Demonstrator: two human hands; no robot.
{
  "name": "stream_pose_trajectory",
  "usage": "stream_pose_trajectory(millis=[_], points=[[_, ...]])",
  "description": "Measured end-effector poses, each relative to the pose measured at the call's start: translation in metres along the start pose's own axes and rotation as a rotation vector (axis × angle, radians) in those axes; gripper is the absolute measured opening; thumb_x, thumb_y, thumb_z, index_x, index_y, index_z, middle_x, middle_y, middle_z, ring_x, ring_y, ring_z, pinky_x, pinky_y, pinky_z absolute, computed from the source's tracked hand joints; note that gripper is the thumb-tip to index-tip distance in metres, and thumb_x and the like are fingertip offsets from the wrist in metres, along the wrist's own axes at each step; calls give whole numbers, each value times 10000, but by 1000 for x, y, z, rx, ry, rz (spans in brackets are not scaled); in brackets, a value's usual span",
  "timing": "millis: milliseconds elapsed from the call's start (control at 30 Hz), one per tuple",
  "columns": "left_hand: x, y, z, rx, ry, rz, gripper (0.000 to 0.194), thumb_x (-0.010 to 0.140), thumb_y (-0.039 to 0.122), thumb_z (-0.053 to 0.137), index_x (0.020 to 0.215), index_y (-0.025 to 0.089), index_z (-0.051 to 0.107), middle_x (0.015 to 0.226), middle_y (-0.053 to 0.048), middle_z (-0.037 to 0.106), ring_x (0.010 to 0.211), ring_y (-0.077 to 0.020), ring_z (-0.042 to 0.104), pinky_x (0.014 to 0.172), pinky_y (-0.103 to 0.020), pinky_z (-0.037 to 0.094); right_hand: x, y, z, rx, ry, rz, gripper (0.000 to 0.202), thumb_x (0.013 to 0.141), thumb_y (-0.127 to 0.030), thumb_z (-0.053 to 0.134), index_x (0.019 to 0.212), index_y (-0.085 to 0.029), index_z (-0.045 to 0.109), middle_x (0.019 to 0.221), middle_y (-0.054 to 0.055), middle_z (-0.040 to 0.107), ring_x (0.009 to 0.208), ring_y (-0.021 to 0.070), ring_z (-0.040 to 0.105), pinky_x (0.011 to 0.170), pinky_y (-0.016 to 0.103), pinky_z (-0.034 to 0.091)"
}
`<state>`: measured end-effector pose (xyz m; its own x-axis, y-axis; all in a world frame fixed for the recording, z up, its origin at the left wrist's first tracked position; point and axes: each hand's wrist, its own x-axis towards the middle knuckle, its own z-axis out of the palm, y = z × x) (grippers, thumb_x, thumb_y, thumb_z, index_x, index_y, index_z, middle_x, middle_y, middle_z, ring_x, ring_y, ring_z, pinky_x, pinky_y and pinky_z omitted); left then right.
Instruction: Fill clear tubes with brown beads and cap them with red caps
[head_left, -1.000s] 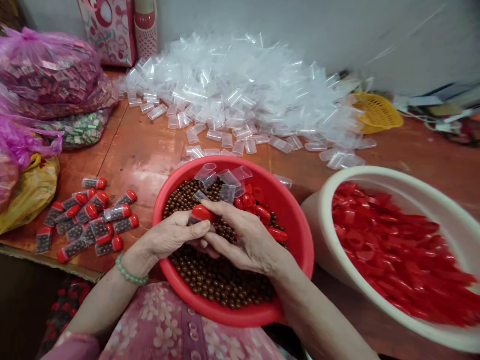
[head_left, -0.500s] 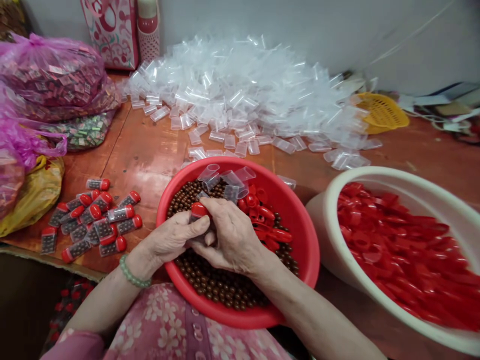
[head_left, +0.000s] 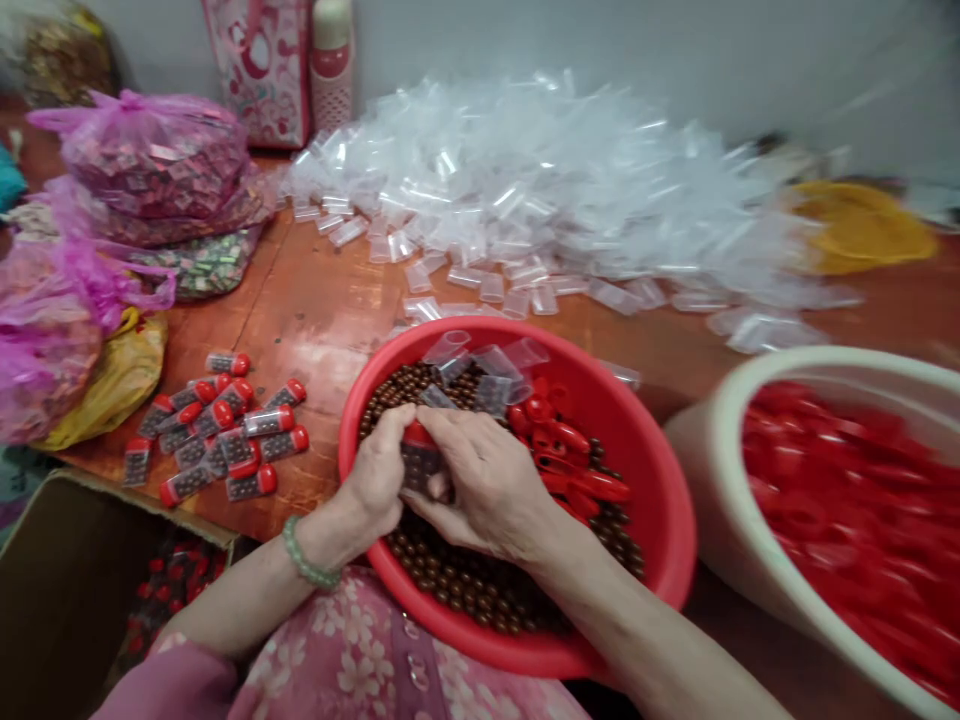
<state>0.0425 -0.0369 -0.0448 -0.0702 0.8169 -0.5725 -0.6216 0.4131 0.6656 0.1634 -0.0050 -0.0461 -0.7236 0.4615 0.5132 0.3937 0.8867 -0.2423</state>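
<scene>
Both hands hold one small clear container (head_left: 421, 465) with brown balls inside and a red cap, above the red basin (head_left: 679, 545). My left hand (head_left: 377, 478) is closed on its left side, with the thumb up at the cap. My right hand (head_left: 487, 485) wraps its right side, its fingers over the top and partly hiding the cap. Under the hands, the basin holds loose brown balls (head_left: 480, 600), a few clear sleeves (head_left: 492, 394) and several red caps (head_left: 559, 450).
Filled red-capped containers (head_left: 268, 421) lie on the table to the left, above an open cardboard box (head_left: 67, 560). Clear sleeves (head_left: 525, 190) are heaped along the wall. A white tub (head_left: 720, 470) of red caps stands right. Purple bags (head_left: 157, 170) sit far left.
The view has shifted, so the scene sits farther right and the cardboard box shows more. My left thumb has moved up to the cap, and more of the container's clear body is visible.
</scene>
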Motion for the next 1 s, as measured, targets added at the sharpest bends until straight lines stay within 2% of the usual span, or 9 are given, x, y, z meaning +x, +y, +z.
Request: stream_pose_trajectory(millis=[167,267,367,467,600,667,833,933,1000], points=[[-7,-10,-3,209,56,235,328,899,333,380,661,181,546,613,11,543,578,-110,489,562,-220,429,-5,-1,1,-87,53,-102,609,830,-258,580,1357,-22,384,1006,208,674,903,295,648,727,411,518],[-15,-5,-9,475,62,384,313,911,302,361,700,197,566,701,-21,610,689,-152,552,689,-268,472,-4,-6,3,-74,77,-143,678,833,-206,575,1424,-4,310,1007,206,670,910,287,646,739,410,520],[-27,12,-21,717,36,473,331,929,316,337,726,195,569,714,-51,633,713,-180,577,711,-302,489,1,-11,0,-21,56,-130,694,856,-168,560,1462,-32,252,1099,208,656,989,274,638,770,393,535],[-34,41,-44,833,-77,534,423,961,384,287,707,194,567,622,-23,589,595,-160,549,610,-299,465,2,0,-11,-20,-49,-31,580,892,-256,584,1399,-74,369,1179,205,640,1062,282,628,830,399,550],[-23,77,-94,1393,507,732,329,938,375,377,755,212,597,660,-10,569,717,-189,586,707,-322,433,-10,39,-31,-109,-105,306,304,926,-256,533,1207,-145,556,1093,145,679,967,267,668,840,416,558],[-13,86,-118,1573,693,765,263,906,365,435,771,206,595,664,-24,547,792,-239,599,738,-365,428,-16,55,-38,-80,-101,419,252,933,-228,503,1161,-163,588,1070,129,680,949,259,672,840,423,558],[-2,87,-155,1817,660,809,180,902,363,500,844,210,574,770,-73,597,957,-325,593,822,-472,434,-6,60,-35,81,-281,423,228,920,-210,527,1127,-193,620,1104,99,654,992,232,657,889,404,541],[2,85,-154,1896,615,821,189,911,362,504,881,188,568,897,-133,646,995,-351,593,868,-536,442,12,56,-21,68,-450,402,229,909,-241,566,1119,-169,620,1067,106,657,956,233,659,859,385,536],[3,84,-143,1830,572,862,223,910,373,515,952,166,585,994,-150,659,1041,-346,592,919,-540,448,20,56,-11,60,-545,411,229,926,-258,544,1109,-143,620,1031,112,672,949,239,660,848,373,525]])
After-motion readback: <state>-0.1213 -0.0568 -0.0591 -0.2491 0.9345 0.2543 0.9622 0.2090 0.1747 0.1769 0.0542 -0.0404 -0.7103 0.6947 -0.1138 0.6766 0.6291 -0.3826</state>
